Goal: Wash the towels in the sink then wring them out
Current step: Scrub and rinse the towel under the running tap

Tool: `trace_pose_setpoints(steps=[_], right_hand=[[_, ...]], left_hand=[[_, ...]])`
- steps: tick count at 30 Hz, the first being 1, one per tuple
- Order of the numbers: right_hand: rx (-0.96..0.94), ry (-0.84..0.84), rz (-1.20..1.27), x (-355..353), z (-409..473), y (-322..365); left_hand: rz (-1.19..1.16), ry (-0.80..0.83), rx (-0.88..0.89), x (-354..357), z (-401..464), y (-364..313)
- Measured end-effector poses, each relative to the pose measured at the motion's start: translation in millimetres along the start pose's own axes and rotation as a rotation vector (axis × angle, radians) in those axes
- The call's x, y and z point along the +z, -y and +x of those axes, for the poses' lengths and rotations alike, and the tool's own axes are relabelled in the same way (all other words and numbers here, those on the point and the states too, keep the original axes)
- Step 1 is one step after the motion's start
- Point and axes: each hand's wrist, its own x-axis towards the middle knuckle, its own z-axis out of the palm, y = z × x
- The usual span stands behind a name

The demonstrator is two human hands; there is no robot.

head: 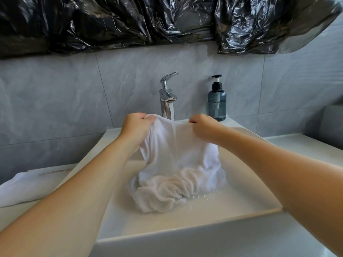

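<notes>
Head view shows 1 white terry towel [178, 160] held up inside the white rectangular ceramic sink [185, 230], its upper edge stretched between 2 hands. The left hand [136, 127] has its fingers curled tight round the towel's top left corner, and the right hand [201, 126] pinches the top right edge in the same closed way. Water from the chrome single-lever faucet [167, 95] runs onto the middle of the stretched cloth, while the lower part lies bunched and soaked on the basin floor in shallow water.

By my reading, the wash is under way on this towel: it is wet through, but no suds show, so I cannot tell whether soap has been used. Wringing looks not yet done, as the cloth hangs loose and untwisted. A second folded white towel [27, 188] lies on the counter just left of the sink and seems dry, so it likely waits its turn.

A smoky blue pump soap bottle [217, 102] stands on the sink's back rim, right of the faucet. Grey marbled tiles [74, 93] cover the wall, and crinkled black plastic sheeting [130, 23] hangs above them.
</notes>
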Motion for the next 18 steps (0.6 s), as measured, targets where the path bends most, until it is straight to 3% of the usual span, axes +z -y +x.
trace_pose_setpoints(steps=[3, 7, 10, 13, 15, 18], right_hand=[[-0.060, 0.120, 0.018, -1, -3, 1], [-0.075, 0.301, -0.241, 4, -10, -3], [-0.115, 0.213, -0.423, 7, -8, -7], [-0.154, 0.102, -0.426, 4, -9, -8], [-0.222, -0.002, -0.437, 4, -10, -8], [-0.270, -0.163, -0.386, 8, -7, -8]], left_hand=[[0.060, -0.028, 0.020, -5, 4, 3], [0.166, -0.074, 0.068, -13, 6, 7], [0.376, -0.097, 0.114, -12, 2, 3], [0.476, -0.045, 0.086, -11, -5, -8], [0.544, 0.095, -0.022, -13, -7, -12], [0.446, 0.363, -0.184, -20, -14, -14]])
